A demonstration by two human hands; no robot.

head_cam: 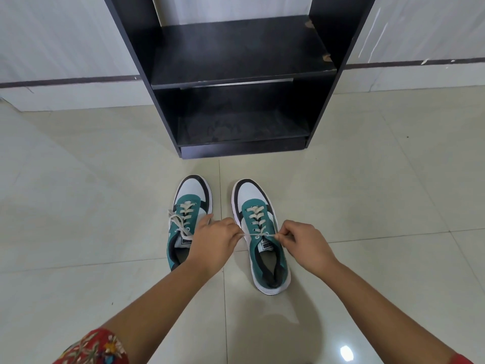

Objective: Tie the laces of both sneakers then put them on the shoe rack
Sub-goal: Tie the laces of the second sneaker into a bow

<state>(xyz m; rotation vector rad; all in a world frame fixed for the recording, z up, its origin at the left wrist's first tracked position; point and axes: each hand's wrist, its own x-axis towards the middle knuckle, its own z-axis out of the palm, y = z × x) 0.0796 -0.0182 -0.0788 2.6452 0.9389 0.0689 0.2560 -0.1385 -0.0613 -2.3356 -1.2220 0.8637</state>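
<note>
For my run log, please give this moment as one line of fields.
step: tying right sneaker | left hand: pulls lace end | right hand: pulls other end | left sneaker: lace loose | rack: no shoes

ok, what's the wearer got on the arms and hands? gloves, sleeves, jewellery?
Both hands are bare: left hand, right hand, no gloves, rings or watch visible. Forearms are uncovered. A red sleeve with floral embroidery shows on the left upper arm; a plain red sleeve edge on the right.

Both sneaker tongue labels (pixel 268 245) carry logos too small to read.
</note>
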